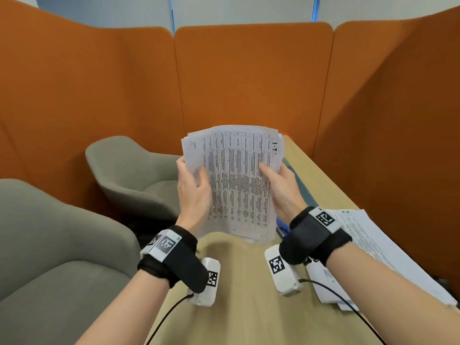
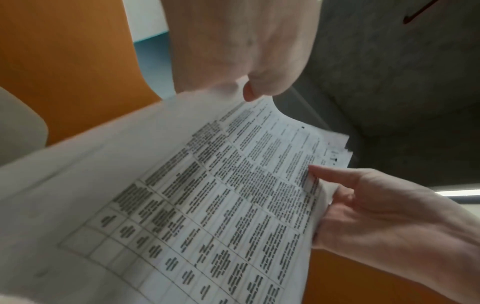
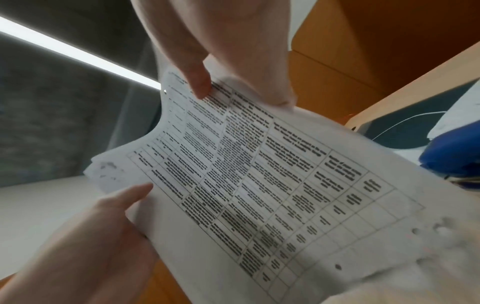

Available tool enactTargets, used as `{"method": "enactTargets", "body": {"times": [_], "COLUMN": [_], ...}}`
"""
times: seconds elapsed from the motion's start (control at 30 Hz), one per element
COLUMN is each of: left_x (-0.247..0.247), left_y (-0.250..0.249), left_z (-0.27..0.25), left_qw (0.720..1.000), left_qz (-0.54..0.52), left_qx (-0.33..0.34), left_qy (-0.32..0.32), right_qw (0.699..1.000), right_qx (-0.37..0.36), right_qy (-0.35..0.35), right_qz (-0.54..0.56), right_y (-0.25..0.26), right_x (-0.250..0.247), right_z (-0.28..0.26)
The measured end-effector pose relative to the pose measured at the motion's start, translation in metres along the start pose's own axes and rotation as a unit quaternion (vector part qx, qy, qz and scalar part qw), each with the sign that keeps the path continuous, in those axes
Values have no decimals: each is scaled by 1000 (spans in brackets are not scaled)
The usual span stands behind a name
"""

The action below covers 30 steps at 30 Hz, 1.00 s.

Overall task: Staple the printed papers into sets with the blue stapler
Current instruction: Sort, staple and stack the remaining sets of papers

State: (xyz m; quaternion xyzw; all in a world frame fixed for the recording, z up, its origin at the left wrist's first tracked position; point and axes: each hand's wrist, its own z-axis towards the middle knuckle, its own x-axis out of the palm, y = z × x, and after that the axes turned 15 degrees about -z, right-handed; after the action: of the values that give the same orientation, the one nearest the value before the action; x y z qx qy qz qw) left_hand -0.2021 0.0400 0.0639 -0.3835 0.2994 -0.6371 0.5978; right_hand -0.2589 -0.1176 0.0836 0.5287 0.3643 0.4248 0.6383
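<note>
You hold a sheaf of white printed papers with table grids (image 1: 236, 180) up off the light wooden table (image 1: 244, 295), above its left edge. Your left hand (image 1: 193, 188) grips the sheaf's left side, thumb on the printed face and fingers curled behind the sheets. Your right hand (image 1: 282, 189) grips the right side the same way, its thumb (image 3: 193, 70) pressed on the top sheet near the edge. The sheaf bows a little between your hands, and the sheets fan out unevenly at the far corners.

The blue stapler (image 3: 453, 158) lies on the table just behind the sheaf's lower right corner, beneath your right wrist; in the head view only a sliver of it (image 1: 282, 229) shows past the paper's edge. A second pile of white printed sheets (image 1: 368, 247) lies flat at the table's right edge, near the near corner, under your right forearm. A flat grey-blue pad (image 1: 302, 185) lies further along the table, behind your right hand.

Two grey upholstered chairs (image 1: 132, 175) stand off the table's left edge, and orange fabric partition panels (image 1: 254, 78) close in the far end and the sides.
</note>
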Motion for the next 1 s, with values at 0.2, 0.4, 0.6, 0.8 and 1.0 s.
{"method": "enactTargets", "body": {"times": [0.2, 0.4, 0.6, 0.8, 1.0], "left_x": [-4, -6, -13, -9, -17], "left_y": [5, -10, 4, -2, -4], "left_z": [-5, -7, -12, -13, -6], "left_qw": [998, 998, 996, 999, 998], "left_qz": [46, 13, 31, 2, 25], "left_qx": [-26, 49, -67, -5, 43], "left_qy": [-25, -47, -42, -45, -24], "right_qw": [998, 1000, 997, 999, 996], "right_qx": [14, -16, 27, 1, -22], "right_qy": [1, -2, -4, 24, -41], "right_qz": [-61, -10, -70, -26, -77], "right_y": [-4, 10, -9, -1, -3], "right_x": [0, 3, 5, 7, -1], "right_z": [-3, -5, -8, -11, -1]}}
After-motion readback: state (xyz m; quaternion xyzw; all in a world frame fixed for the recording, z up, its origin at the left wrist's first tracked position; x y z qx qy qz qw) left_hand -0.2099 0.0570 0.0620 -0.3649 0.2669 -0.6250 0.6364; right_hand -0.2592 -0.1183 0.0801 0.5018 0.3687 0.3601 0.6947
